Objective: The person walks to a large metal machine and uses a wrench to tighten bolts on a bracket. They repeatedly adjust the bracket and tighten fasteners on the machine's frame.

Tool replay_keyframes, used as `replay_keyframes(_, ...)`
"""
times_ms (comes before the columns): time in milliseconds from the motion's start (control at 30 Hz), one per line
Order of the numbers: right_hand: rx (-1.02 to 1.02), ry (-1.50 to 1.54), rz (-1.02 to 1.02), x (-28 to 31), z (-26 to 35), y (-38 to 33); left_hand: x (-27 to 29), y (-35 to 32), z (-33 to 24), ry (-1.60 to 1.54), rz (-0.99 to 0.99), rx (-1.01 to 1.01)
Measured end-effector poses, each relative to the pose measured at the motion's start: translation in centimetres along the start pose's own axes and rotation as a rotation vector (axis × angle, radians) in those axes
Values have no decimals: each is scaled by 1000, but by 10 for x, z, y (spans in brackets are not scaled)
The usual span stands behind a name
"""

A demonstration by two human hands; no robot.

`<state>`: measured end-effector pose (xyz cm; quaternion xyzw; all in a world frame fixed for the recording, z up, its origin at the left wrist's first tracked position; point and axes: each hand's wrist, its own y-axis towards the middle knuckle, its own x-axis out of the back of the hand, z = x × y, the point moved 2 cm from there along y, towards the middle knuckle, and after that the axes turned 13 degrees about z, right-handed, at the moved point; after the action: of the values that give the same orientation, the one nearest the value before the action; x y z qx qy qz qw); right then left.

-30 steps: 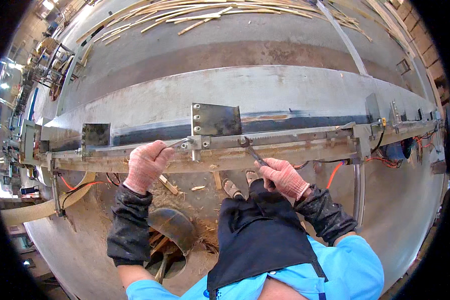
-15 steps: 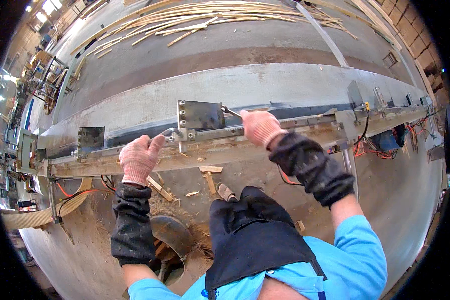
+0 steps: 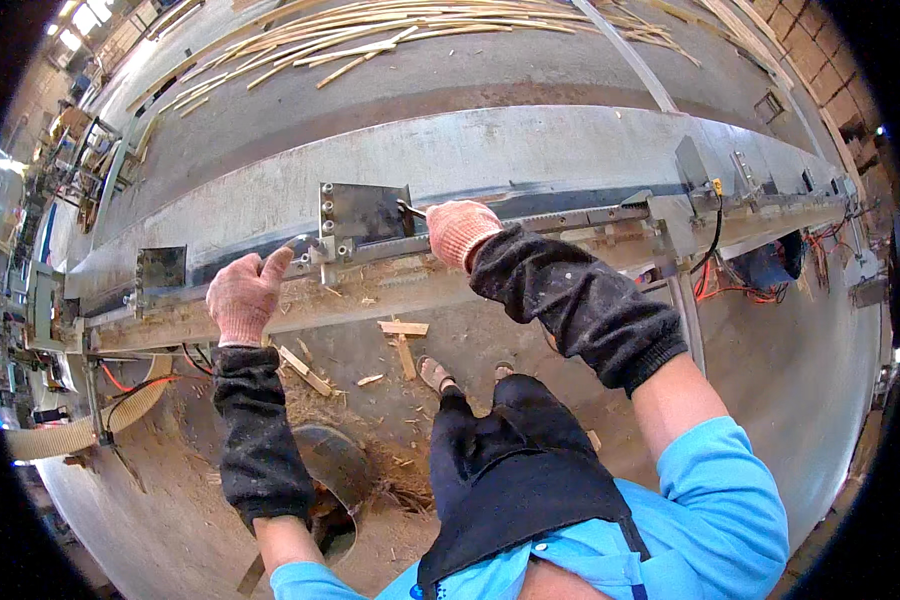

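Note:
Pink knit work gloves cover both hands, with dark sleeve guards above them. My left hand point(image 3: 244, 296) is closed around a bent metal tool, perhaps a wrench point(image 3: 296, 241); its end meets the bolts beside a clamp block point(image 3: 326, 255). In my closed right hand point(image 3: 463, 232) is a slim metal wrench point(image 3: 407, 208), its head over the right edge of a dark upright plate point(image 3: 370, 213). Bolts line that plate's left bracket. The plate stands on a long toothed rail point(image 3: 560, 218). My fingers hide most of both handles.
A wide metal bed point(image 3: 450, 145) runs behind the rail. Another dark plate point(image 3: 162, 267) stands farther left. Below lie wood offcuts point(image 3: 405, 328), sawdust and a round metal duct opening point(image 3: 335, 475). A ribbed hose point(image 3: 130, 420) and orange cables point(image 3: 735, 294) hang near the machine.
The whole view has shifted, so the machine appears farther left and higher. My right hand has moved left toward the plate, bringing its wrench over the edge. My left hand stays by the bolts.

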<state>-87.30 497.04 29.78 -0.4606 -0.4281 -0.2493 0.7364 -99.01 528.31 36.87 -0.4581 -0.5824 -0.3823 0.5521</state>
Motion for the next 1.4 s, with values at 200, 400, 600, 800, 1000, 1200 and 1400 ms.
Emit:
replay_keyframes(200, -83, 53, 63, 2, 8, -12, -6, -4, 4, 33, -11, -22)
replay_keyframes(400, -58, 52, -6, 3, 6, -13, -2, 0, 3, 45, 0, -78)
replay_keyframes(600, 38, -46, -79, 0, 9, -7, 5, -19, 0, -4, 62, 32)
replay_keyframes(800, 105, -280, -53, -16, 1, -3, -37, -176, -74, -545, 22, 374)
replay_keyframes(1000, 97, -68, -187, -17, -10, -36, 0, -277, -13, -539, 159, 364)
replay_keyframes(1200, 131, 107, -346, -48, -25, -57, -31, -260, 16, -1086, 109, 260)
replay_keyframes(1400, -2, 268, -352, -68, -31, -84, -28, -177, -3, -843, 65, 34)
